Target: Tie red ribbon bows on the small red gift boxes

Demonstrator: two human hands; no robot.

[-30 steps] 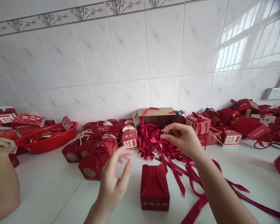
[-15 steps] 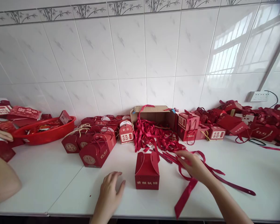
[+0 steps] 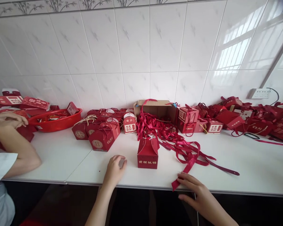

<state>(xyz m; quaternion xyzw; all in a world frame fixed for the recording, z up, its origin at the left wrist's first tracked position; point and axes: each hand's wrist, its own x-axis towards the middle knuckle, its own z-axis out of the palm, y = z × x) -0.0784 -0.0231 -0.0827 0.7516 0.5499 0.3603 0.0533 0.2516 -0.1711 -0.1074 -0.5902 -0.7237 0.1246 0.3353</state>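
A small red gift box (image 3: pixel 147 154) with curved top flaps stands on the white counter (image 3: pixel 250 169) just in front of me. My left hand (image 3: pixel 114 170) rests flat on the counter to the left of the box, fingers apart and holding nothing. My right hand (image 3: pixel 196 192) lies at the counter's front edge with its fingers spread, touching the near end of a dark red ribbon (image 3: pixel 188 164). That ribbon runs back into a tangled heap of ribbons (image 3: pixel 155 127) spilling from an open cardboard box (image 3: pixel 158 109) by the wall.
Finished red gift boxes (image 3: pixel 101 130) cluster at the left of the heap, and more (image 3: pixel 228 119) line the wall to the right. A red plastic basin (image 3: pixel 55 121) stands further left. Another person's arm (image 3: pixel 16 144) works at the far left. A wall socket (image 3: pixel 259 93) sits at the right.
My right hand has drawn back from the ribbon heap to the counter's front edge, trailing a ribbon. My left hand dropped onto the counter. The view has pulled back from the counter.
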